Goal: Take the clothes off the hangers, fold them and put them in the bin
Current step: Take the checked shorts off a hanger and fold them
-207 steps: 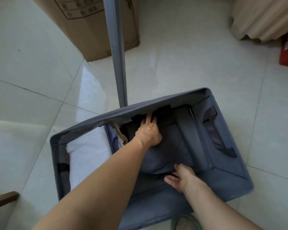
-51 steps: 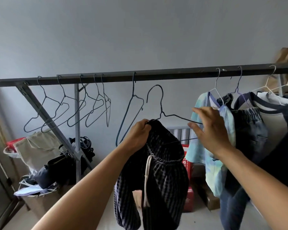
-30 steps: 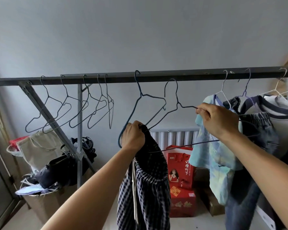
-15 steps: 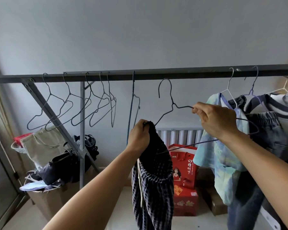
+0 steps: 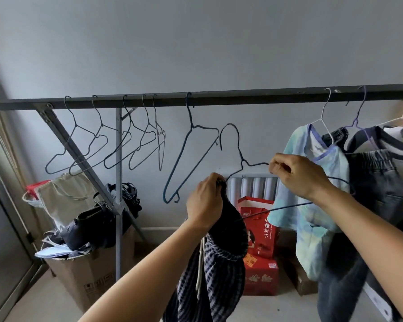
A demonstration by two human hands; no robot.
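My left hand (image 5: 205, 203) grips the waistband of dark checked trousers (image 5: 209, 275) that hang down from it, a white drawstring dangling. My right hand (image 5: 298, 175) pinches the shoulder wire of a dark wire hanger (image 5: 237, 154), which is off the rail (image 5: 242, 97) and held below it. The hanger's left end sits by the trousers' waistband at my left hand. On the rail's right side hang a pale blue tie-dye shirt (image 5: 312, 205), dark jeans (image 5: 377, 205) and a navy-and-white top (image 5: 391, 145). The bin is out of view.
Several bare wire hangers (image 5: 102, 145) hang at the rail's left, and one blue hanger (image 5: 189, 154) near its middle. A cardboard box (image 5: 86, 275) piled with bags stands under the rack's diagonal brace (image 5: 79, 156). Red gift boxes (image 5: 261, 247) sit on the floor by a radiator.
The view has shifted from the bin on the floor to the rack. In the last second my right hand lowered the hanger a little below the rail while my left kept hold of the trousers.
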